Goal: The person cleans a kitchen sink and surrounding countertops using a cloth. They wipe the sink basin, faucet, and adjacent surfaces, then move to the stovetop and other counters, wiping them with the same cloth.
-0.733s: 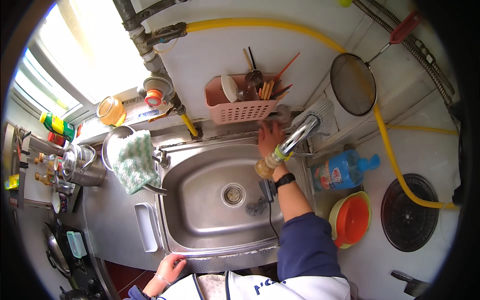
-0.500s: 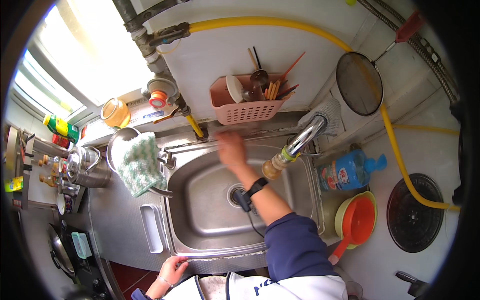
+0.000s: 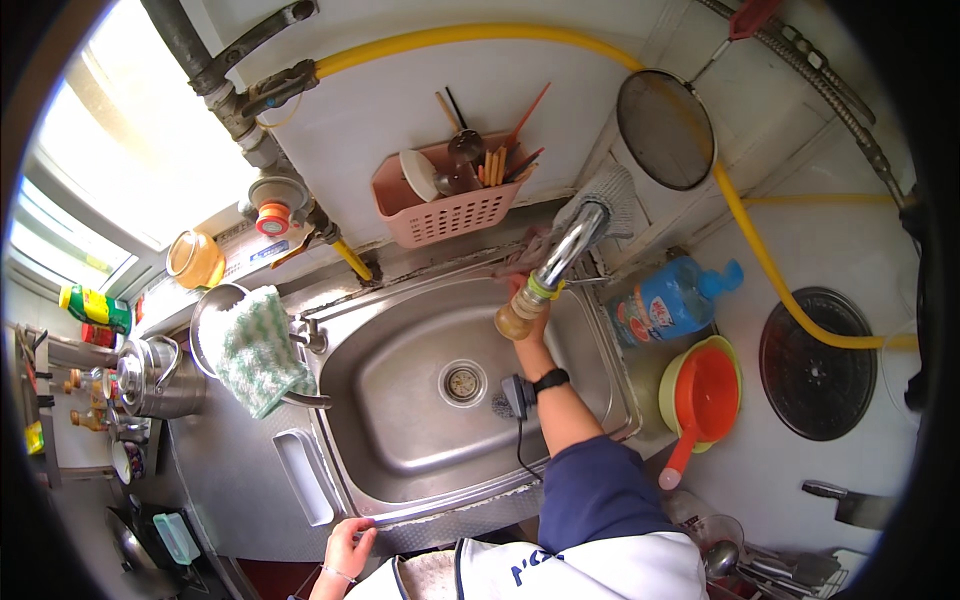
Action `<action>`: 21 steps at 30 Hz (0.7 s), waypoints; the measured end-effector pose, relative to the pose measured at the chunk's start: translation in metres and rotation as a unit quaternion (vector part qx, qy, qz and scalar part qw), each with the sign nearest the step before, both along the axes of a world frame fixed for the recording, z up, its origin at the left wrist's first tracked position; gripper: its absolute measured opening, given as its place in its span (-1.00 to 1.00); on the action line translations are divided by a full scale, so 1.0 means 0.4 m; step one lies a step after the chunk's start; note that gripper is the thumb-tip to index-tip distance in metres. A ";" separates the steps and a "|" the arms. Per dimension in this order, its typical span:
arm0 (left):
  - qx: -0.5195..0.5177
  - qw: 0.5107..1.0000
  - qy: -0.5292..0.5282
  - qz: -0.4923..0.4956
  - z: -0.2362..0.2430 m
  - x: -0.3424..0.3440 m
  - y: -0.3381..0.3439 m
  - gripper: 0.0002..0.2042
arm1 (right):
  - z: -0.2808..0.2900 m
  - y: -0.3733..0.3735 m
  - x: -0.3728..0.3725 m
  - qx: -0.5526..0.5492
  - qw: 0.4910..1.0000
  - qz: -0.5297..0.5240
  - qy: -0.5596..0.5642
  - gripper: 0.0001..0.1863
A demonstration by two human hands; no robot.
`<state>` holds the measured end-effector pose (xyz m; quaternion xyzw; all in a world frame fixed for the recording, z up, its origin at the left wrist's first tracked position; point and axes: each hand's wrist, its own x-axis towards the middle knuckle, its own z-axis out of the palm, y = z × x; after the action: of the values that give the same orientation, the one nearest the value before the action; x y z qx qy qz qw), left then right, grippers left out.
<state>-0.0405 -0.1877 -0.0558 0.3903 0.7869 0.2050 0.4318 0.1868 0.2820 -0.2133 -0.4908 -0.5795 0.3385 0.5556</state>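
Observation:
My right hand point(image 3: 533, 318) reaches across the steel sink point(image 3: 400, 405), partly behind the chrome faucet point(image 3: 575, 245) with its tan cloth-like spout end point(image 3: 516, 313). Its fingers are mostly hidden. Just beyond them, a blurred brownish-pink cloth point(image 3: 522, 256) lies at the sink's back rim; whether the fingers grip it is unclear. A black band with a small dark device point(image 3: 515, 396) sits on my right wrist, its cable hanging down. At the front edge of the counter, my left hand point(image 3: 350, 545) rests with loosely bent fingers and nothing visible in it.
A pink basket of utensils point(image 3: 450, 215) is on the back wall. Left stand a green-white towel point(image 3: 260, 350), a white tray point(image 3: 303, 478) and a steel pot point(image 3: 160, 380). Right are a blue bottle point(image 3: 668, 300), a red ladle in a green bowl point(image 3: 700, 392) and a cleaver point(image 3: 858, 507).
My right hand has moved right along the back of the sink, behind the faucet. The drain now shows uncovered by my wrist. My left hand stays at the front edge. The whole view has shifted.

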 end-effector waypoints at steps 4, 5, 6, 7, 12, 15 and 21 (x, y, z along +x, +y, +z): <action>0.012 1.000 -0.006 -0.007 -0.009 -0.001 0.022 -0.83 | 0.036 -0.171 0.073 -0.151 0.985 -0.072 -0.038 -0.73; 0.022 1.000 -0.011 -0.013 -0.010 -0.002 0.027 -0.83 | 0.054 -0.193 0.092 -0.198 0.972 -0.103 0.073 -0.74; 0.030 0.999 -0.016 -0.016 -0.011 0.000 0.030 -0.82 | 0.074 -0.205 0.113 -0.279 0.929 -0.142 0.196 -0.76; 0.019 0.999 -0.022 -0.017 -0.011 0.002 0.030 -0.82 | 0.095 -0.203 0.138 -0.172 0.969 -0.143 0.108 -0.74; 0.038 0.999 -0.015 -0.022 -0.008 0.000 0.030 -0.83 | 0.180 -0.112 0.270 0.090 0.859 -0.092 -0.495 -0.65; 0.090 0.994 0.013 -0.054 -0.007 -0.009 0.033 -0.83 | 0.177 -0.120 0.291 0.090 0.802 -0.077 -0.585 -0.63; 0.086 0.994 -0.023 -0.061 -0.012 -0.027 0.038 -0.82 | 0.186 -0.314 0.382 -0.003 0.776 -0.074 -0.626 -0.59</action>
<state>-0.0513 -0.1724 -0.0605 0.4684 0.7310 0.2540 0.4262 0.3394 0.1565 -0.1390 -0.6375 -0.7602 -0.0841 0.0927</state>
